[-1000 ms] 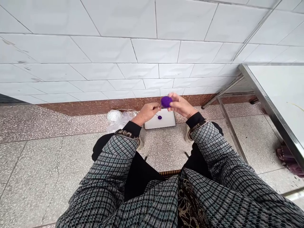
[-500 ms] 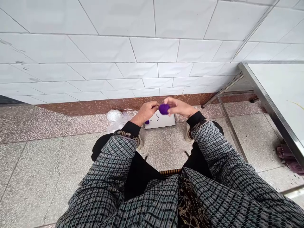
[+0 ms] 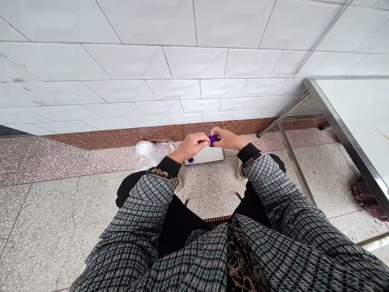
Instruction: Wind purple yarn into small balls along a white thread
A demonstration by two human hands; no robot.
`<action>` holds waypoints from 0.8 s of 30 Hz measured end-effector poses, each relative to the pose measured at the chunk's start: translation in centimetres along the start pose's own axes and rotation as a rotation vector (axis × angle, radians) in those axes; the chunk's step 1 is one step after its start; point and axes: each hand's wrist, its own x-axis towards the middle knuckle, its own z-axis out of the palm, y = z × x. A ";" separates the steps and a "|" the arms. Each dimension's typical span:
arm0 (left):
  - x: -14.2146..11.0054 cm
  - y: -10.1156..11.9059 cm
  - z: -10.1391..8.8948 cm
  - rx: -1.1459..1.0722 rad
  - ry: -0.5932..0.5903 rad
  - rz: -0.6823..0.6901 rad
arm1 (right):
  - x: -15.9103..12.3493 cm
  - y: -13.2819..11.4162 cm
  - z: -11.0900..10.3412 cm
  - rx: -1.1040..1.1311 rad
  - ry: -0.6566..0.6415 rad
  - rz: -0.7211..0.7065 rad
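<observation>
A small ball of purple yarn [image 3: 213, 140] is between my hands, partly hidden by fingers. My right hand [image 3: 228, 139] is closed around its right side. From the left, my left hand [image 3: 191, 147] meets the ball with thumb and fingers pinched together; the strand in them is too fine to see clearly. Below the hands a shallow white box or lid [image 3: 209, 155] with a dark edge rests on the floor. A smaller purple yarn ball [image 3: 191, 159] lies in its left corner, under my left hand.
A white yarn ball [image 3: 144, 149] and a clear plastic bag [image 3: 152, 158] sit on the floor left of the box. The tiled wall [image 3: 200, 89] rises just ahead. A metal-framed table [image 3: 343, 125] stands at the right, with dark purplish cloth [image 3: 367, 198] beneath it.
My hands have come closer together, and the left fingertips now meet the purple ball. My right fingers have closed further over it. The purple strand seen over the box no longer shows.
</observation>
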 end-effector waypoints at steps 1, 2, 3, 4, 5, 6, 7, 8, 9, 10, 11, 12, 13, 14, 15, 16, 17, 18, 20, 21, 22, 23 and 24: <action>0.0 -0.3 -0.3 0.014 0.045 -0.021 | -0.3 -0.3 0.0 0.004 -0.112 -0.009; 0.1 -0.6 -0.5 0.028 0.086 -0.053 | -0.5 -0.5 -0.1 0.064 -0.213 -0.024; 0.1 -0.9 -0.6 0.041 0.118 -0.091 | -0.7 -0.8 -0.2 0.170 -0.276 -0.045; 0.2 -1.1 -0.7 0.051 0.139 -0.129 | -0.8 -1.0 -0.3 0.301 -0.287 -0.071; 0.2 -1.4 -0.6 0.056 0.140 -0.160 | -0.8 -1.1 -0.5 0.436 -0.249 -0.101; 0.2 -1.5 -0.4 0.056 0.116 -0.179 | -0.7 -1.2 -0.7 0.556 -0.178 -0.129; 0.2 -1.6 -0.1 0.052 0.060 -0.184 | -0.6 -1.1 -0.8 0.650 -0.086 -0.147; 0.2 -1.6 0.3 0.044 -0.025 -0.174 | -0.4 -1.0 -0.9 0.712 0.005 -0.150; 0.2 -1.6 0.7 0.032 -0.127 -0.155 | -0.1 -0.8 -0.9 0.737 0.085 -0.136; 0.2 -1.5 1.0 0.017 -0.228 -0.130 | 0.2 -0.5 -0.8 0.724 0.150 -0.106; 0.1 -1.3 1.4 0.002 -0.314 -0.105 | 0.4 -0.2 -0.7 0.674 0.199 -0.064; 0.1 -1.1 1.6 -0.011 -0.374 -0.083 | 0.6 0.0 -0.5 0.592 0.238 -0.015; 0.0 -0.9 1.7 -0.021 -0.405 -0.068 | 0.8 0.2 -0.3 0.482 0.265 0.031; 0.0 -0.7 1.6 -0.026 -0.412 -0.058 | 0.8 0.4 -0.1 0.354 0.281 0.067; 0.0 -0.5 1.5 -0.025 -0.398 -0.054 | 0.8 0.5 0.0 0.220 0.277 0.088; 0.0 -0.4 1.2 -0.020 -0.365 -0.052 | 0.7 0.4 0.1 0.094 0.244 0.095; 0.0 -0.4 0.9 -0.013 -0.316 -0.052 | 0.4 0.3 0.2 -0.012 0.180 0.096; 0.0 -0.4 0.6 -0.005 -0.253 -0.053 | 0.2 0.1 0.2 -0.085 0.081 0.099; 0.1 -0.6 -0.1 0.012 -0.116 -0.066 | -0.5 -0.4 0.2 -0.097 -0.164 0.118; 0.1 -0.9 -0.3 0.022 -0.054 -0.080 | -0.7 -0.7 0.1 -0.036 -0.272 0.123; 0.2 -1.1 -0.4 0.034 -0.003 -0.102 | -0.9 -1.0 0.0 0.062 -0.340 0.114; 0.3 -1.4 -0.5 0.046 0.039 -0.130 | -1.1 -1.2 -0.1 0.186 -0.362 0.093; 0.3 -1.7 -0.4 0.055 0.067 -0.159 | -1.1 -1.3 -0.2 0.321 -0.340 0.059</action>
